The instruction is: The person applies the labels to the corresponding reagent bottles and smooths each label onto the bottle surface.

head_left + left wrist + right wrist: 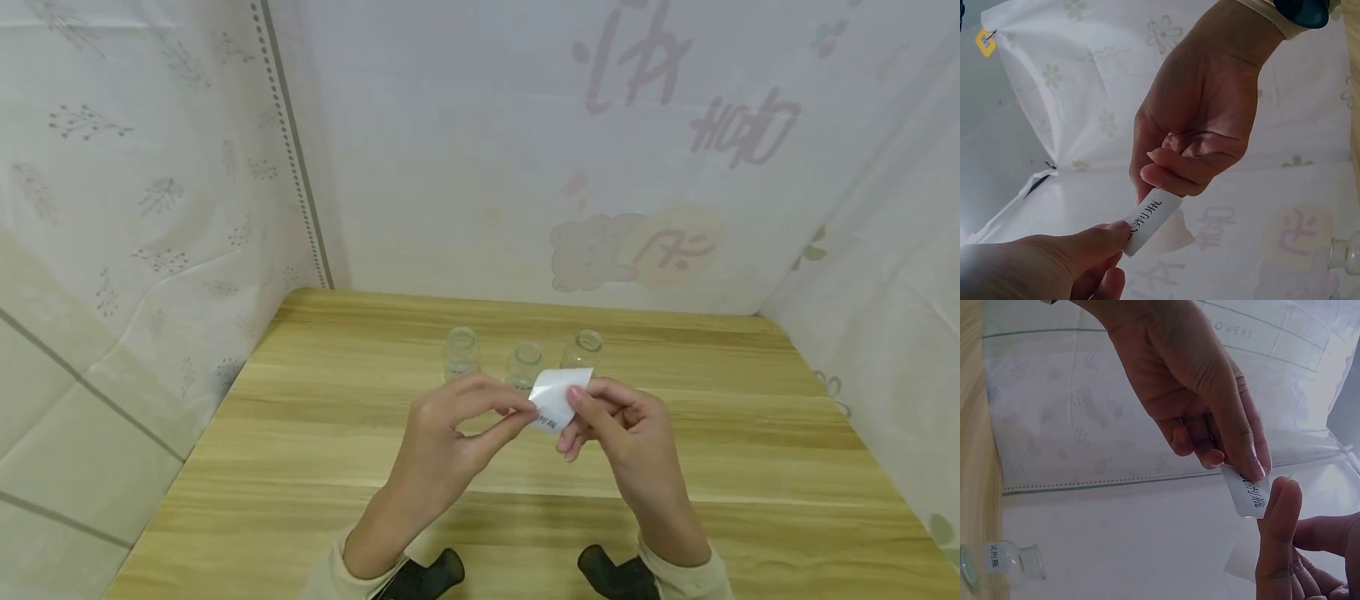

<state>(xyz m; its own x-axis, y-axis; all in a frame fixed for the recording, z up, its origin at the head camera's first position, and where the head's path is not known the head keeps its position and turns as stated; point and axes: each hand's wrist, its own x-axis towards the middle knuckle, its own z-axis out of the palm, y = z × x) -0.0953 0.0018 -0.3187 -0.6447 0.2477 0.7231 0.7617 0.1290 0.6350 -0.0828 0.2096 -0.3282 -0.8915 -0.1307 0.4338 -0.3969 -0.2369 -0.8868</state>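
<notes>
My left hand (446, 425) pinches one end of a white label (1154, 219) printed with dark characters, thumb against fingertips. Opposite it, my right hand (633, 425) grips a glossy white paper sheet (562, 387) between thumb and fingers, its other fingers loosely curled. In the left wrist view a paler paper piece (1177, 236) shows behind the label; whether the two are joined I cannot tell. Both hands are above the table, in front of three clear glass bottles: a left one (461, 346), a middle one (527, 358) partly hidden, and a right one (585, 346) partly behind the sheet.
The wood-grain table (300, 467) spreads under the hands. Printed white cloth (450, 167) hangs behind it and at both sides. One bottle (1022, 562) in the right wrist view bears a label with dark characters. Black wrist straps (423, 575) sit at the cuffs.
</notes>
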